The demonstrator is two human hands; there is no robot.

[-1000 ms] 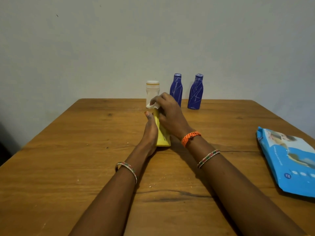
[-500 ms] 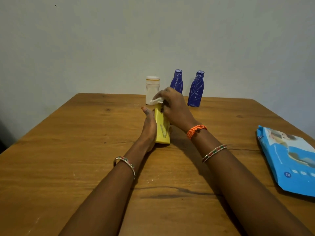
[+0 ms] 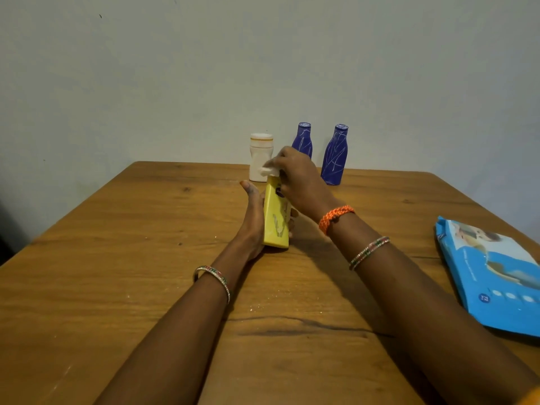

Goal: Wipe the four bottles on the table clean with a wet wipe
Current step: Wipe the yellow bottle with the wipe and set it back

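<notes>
Your left hand (image 3: 252, 220) grips the yellow bottle (image 3: 276, 219) upright on the table (image 3: 117, 258) so your right hand (image 3: 295, 178), fingers pinching the wet wipe (image 3: 267, 170), can scrub its top.

Lighting: dim, soft, even indoor light; source not visible. Wall (image 3: 263, 68): flat grey-blue, darkening toward the left edge and lower left corner. Shadows: faint and diffuse, falling on the counter (image 3: 117, 273) under and to the right of the forearms. Glare: none; slight sheen on the blue packet (image 3: 496, 276). Focus: moderately soft overall, fine detail smeared. Distortion: wide-angle, counter edges splay outward toward the frame borders.
</notes>
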